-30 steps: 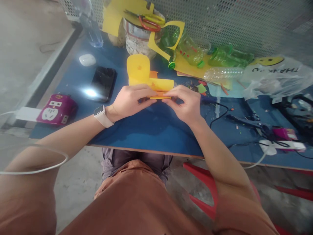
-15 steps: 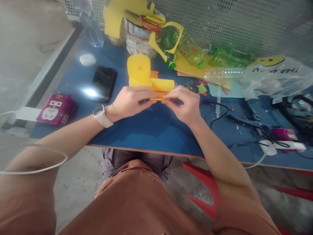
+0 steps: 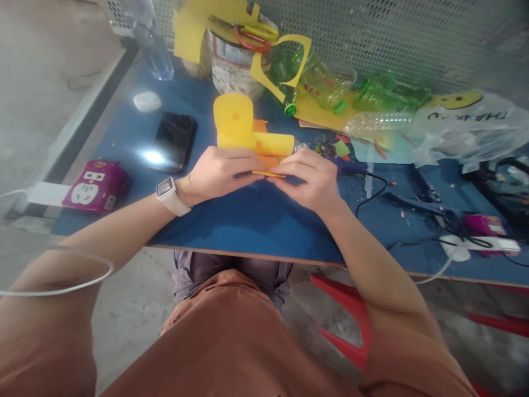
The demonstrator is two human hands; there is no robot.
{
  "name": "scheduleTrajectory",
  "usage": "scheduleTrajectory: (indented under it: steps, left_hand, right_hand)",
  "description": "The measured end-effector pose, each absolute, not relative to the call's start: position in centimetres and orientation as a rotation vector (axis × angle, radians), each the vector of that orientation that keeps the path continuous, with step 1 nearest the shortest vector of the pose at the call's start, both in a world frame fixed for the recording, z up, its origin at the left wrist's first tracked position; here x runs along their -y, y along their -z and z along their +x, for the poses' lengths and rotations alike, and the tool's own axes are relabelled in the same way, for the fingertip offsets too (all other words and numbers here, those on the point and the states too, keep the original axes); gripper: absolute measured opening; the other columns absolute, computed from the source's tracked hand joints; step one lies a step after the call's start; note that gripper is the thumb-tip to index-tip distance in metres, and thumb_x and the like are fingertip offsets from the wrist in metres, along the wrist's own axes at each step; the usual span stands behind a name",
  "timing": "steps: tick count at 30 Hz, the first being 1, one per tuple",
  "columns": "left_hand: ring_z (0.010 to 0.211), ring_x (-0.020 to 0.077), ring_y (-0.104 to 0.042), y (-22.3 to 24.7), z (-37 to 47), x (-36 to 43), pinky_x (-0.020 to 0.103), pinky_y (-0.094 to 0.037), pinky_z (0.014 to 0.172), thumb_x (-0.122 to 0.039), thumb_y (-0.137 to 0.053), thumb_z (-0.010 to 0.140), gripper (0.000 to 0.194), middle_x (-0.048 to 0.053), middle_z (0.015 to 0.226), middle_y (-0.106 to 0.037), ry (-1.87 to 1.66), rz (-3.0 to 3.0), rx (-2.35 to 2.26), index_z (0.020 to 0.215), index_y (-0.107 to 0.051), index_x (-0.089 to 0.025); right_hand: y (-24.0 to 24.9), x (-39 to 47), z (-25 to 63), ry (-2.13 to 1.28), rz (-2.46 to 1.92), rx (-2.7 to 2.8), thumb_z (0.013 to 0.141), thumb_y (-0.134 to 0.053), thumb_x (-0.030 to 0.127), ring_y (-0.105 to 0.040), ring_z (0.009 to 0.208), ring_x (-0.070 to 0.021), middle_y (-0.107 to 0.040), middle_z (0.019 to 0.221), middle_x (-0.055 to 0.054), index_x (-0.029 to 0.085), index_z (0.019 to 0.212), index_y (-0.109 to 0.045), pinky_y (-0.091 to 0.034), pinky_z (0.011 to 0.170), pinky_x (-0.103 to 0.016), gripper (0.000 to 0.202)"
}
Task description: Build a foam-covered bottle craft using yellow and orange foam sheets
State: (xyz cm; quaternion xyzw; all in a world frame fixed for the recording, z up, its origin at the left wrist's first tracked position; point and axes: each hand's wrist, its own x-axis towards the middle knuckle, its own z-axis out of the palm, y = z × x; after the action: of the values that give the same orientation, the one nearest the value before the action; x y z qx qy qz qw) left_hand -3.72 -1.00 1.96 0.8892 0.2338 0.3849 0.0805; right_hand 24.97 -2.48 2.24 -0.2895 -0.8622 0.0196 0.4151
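Note:
Between my two hands is a small piece of orange paper (image 3: 269, 174), seen nearly edge-on. My left hand (image 3: 225, 172) pinches its left part, the fingers closed over it. At its right end my right hand (image 3: 309, 177) holds it between thumb and fingers. Just beyond the hands lies a yellow paper-covered shape (image 3: 233, 118) with a rounded upright part and a yellow tube (image 3: 275, 143) reaching right. Some orange paper shows behind the tube. My fingers hide parts of the held paper.
A black phone (image 3: 173, 142) and a white mouse-like object (image 3: 147, 101) lie left, near a purple plug adapter (image 3: 97, 184). Scissors (image 3: 252, 37) rest atop a pot (image 3: 235, 69) at the back. Green bottles (image 3: 322, 82), a plastic bag (image 3: 471, 127) and a cabled blue tool (image 3: 351, 167) are right.
My right hand's fingers have shifted slightly along the orange paper, which is now tilted a little. My left hand stays almost in place.

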Motion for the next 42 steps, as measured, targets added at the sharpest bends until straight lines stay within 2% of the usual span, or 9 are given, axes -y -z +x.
scheduleTrajectory:
  steps: [4,15,21,26,30,42]
  left_hand:
    - [0.098,0.021,-0.089,-2.06,-3.7,1.09,0.028,-0.065,0.079,-0.046,-0.073,0.117,0.026,0.008,0.111,-0.091,-1.149,2.639,-0.697,0.121,-0.091,-0.028]
    - [0.097,0.0214,-0.089,-2.23,-3.81,1.03,0.03,-0.066,0.078,-0.043,-0.071,0.117,0.025,0.008,0.111,-0.091,-1.14,2.678,-0.686,0.122,-0.091,-0.029]
    - [0.086,0.0195,-0.087,-2.35,-3.93,0.78,0.028,-0.061,0.07,-0.044,-0.071,0.118,0.029,0.007,0.103,-0.09,-1.196,2.766,-0.645,0.11,-0.089,-0.022]
    - [0.09,0.0183,-0.086,-2.16,-3.9,0.7,0.027,-0.059,0.071,-0.04,-0.07,0.117,0.026,0.007,0.108,-0.091,-1.142,2.774,-0.68,0.109,-0.088,-0.023]
    - [0.088,0.0171,-0.084,-2.04,-3.82,0.63,0.027,-0.056,0.069,-0.037,-0.07,0.117,0.023,0.006,0.103,-0.088,-1.194,2.781,-0.631,0.106,-0.086,-0.024]
    - [0.075,0.0175,-0.076,-2.03,-3.89,0.47,0.031,-0.052,0.061,-0.036,-0.069,0.117,0.03,0.006,0.084,-0.08,-1.162,2.779,-0.573,0.092,-0.08,-0.024]
  right_hand:
    - [-2.0,2.4,24.93,-0.03,-0.681,2.145,0.109,-0.085,0.045,-0.076,0.085,-0.0217,-0.086,0.099,-0.002,0.033,0.106,-0.088,-0.063,0.083,-0.042,0.012]
    - [-1.8,2.4,24.97,-0.049,-0.767,2.173,0.11,-0.083,0.052,-0.075,0.084,-0.0224,-0.085,0.097,-0.004,0.031,0.1,-0.087,-0.062,0.081,-0.043,0.024]
    - [-1.57,2.37,24.8,-0.011,-0.646,2.144,0.108,-0.087,0.039,-0.075,0.083,-0.0202,-0.084,0.097,-0.002,0.029,0.102,-0.086,-0.063,0.081,-0.04,0.012]
    - [-1.68,2.59,24.36,0.039,-0.615,2.136,0.107,-0.088,0.031,-0.075,0.081,-0.0202,-0.084,0.095,-0.001,0.029,0.102,-0.084,-0.062,0.077,-0.04,0.007]
    - [-1.87,2.78,24.06,0.07,-0.577,2.149,0.108,-0.085,0.024,-0.076,0.083,-0.0198,-0.084,0.096,-0.001,0.028,0.101,-0.082,-0.062,0.076,-0.038,0.008]
    - [-1.54,2.53,24.39,0.071,-0.597,2.204,0.106,-0.086,0.026,-0.075,0.083,-0.0193,-0.082,0.096,-0.001,0.029,0.101,-0.084,-0.062,0.077,-0.038,0.007]
